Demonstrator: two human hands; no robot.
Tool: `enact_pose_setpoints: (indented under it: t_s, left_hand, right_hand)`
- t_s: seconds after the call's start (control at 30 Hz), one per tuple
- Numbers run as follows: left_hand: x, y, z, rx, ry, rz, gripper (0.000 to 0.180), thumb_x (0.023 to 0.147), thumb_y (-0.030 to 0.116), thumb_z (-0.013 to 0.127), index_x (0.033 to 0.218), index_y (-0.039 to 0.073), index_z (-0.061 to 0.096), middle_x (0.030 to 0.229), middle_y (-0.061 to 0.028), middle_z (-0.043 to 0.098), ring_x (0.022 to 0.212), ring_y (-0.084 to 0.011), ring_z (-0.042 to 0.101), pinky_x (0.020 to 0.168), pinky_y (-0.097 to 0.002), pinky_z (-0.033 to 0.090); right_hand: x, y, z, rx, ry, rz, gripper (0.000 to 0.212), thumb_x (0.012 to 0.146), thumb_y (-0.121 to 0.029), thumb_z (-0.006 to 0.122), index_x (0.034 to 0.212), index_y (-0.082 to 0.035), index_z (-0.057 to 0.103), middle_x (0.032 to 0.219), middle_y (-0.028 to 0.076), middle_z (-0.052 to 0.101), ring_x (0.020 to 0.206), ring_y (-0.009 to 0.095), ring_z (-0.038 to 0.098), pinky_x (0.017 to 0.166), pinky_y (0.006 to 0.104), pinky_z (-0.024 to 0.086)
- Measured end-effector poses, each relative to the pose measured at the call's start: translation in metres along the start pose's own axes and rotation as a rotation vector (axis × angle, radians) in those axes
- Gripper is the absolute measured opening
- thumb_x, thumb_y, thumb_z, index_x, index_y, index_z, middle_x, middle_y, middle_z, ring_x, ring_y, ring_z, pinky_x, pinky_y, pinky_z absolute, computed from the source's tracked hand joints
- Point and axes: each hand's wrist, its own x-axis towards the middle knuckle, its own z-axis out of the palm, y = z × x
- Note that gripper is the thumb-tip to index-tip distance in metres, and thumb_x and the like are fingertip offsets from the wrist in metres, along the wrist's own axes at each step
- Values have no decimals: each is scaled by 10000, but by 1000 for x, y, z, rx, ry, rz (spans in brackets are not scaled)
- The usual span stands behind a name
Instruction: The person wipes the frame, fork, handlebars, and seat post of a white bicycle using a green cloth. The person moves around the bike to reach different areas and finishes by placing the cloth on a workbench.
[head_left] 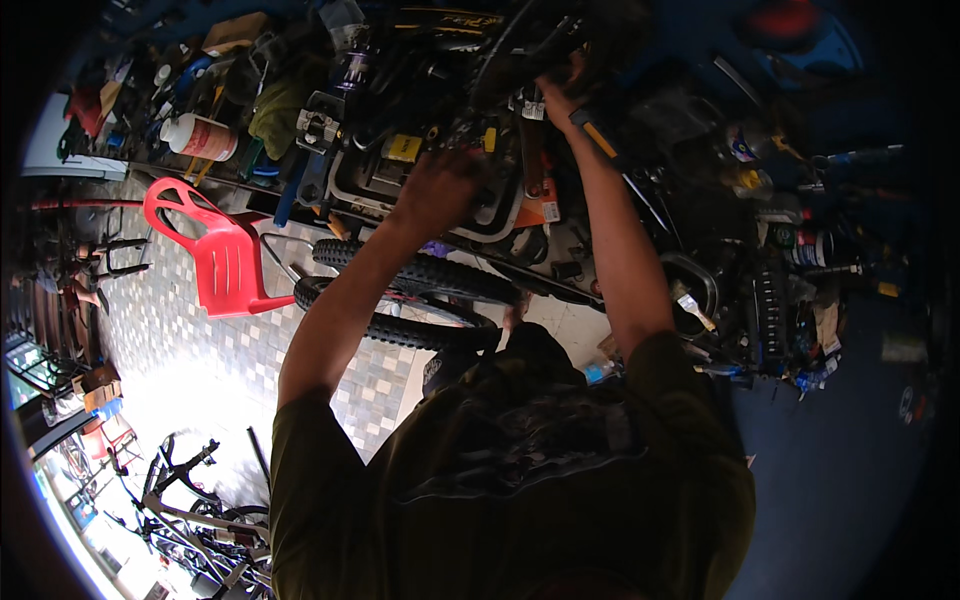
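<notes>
My left hand [440,188] hovers over or touches loose parts in a grey-rimmed tray [345,200] on a cluttered workbench. Its fingers are dark and blurred, so any grip is hidden. Beside it lies a small yellow box [403,148]. Farther away and to the right, my right hand [563,88] reaches into shadow among dark parts, near a small white label [532,106]. Its fingers are mostly lost in the dark. A screwdriver with a black and orange handle [598,138] lies close to my right forearm. An orange labelled packet [549,200] is between my arms.
Tools and bottles crowd the bench, including a white bottle with a red label [205,138] at left and a brush [696,311] at right. Below the bench edge are knobby bicycle tyres [420,275]. A red plastic chair [228,262] stands left; bicycles [190,520] are at lower left.
</notes>
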Motion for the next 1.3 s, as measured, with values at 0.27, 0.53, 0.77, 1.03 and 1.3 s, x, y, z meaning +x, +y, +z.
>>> enact_pose_setpoints:
  t_s: [0.27,0.53,0.77,1.03,1.3]
  left_hand:
    - [-5,-63,-18,72,201,10,196,861,154,688,1041,79,669,1017,-122,691,972,-312,694,805,-414,600]
    - [-2,-73,-56,81,259,-132,134,863,161,696,933,68,630,967,-107,655,962,-308,655,798,-431,588]
    - [-9,-75,-42,268,112,-130,233,831,173,718,1037,84,656,1098,-87,628,1105,-294,597,916,-439,516]
    - [-28,-35,-27,-57,-49,46,330,863,301,722,1192,299,709,1424,-104,499,1360,-369,425,1081,-582,378]
    - [-49,-71,-49,74,-90,-6,269,823,212,745,1084,275,763,1318,-36,572,1253,-282,523,1031,-401,498]
  right_hand:
    - [-3,-2,-3,4,-53,-23,355,881,-333,759,1060,-39,672,809,137,685,801,304,694,713,423,518]
    - [-4,0,-2,12,-37,-24,335,888,-330,758,1042,-47,668,797,126,680,785,306,691,715,419,518]
    - [-7,-8,-5,-13,-23,-9,342,883,-347,767,1048,-63,675,825,120,696,813,303,703,740,419,531]
    - [-2,27,9,74,-57,45,695,791,-324,858,1312,-7,525,940,95,728,902,209,706,817,387,534]
    - [-12,2,7,147,-37,-5,349,889,-301,785,1131,-73,680,863,112,707,844,278,697,766,416,521]
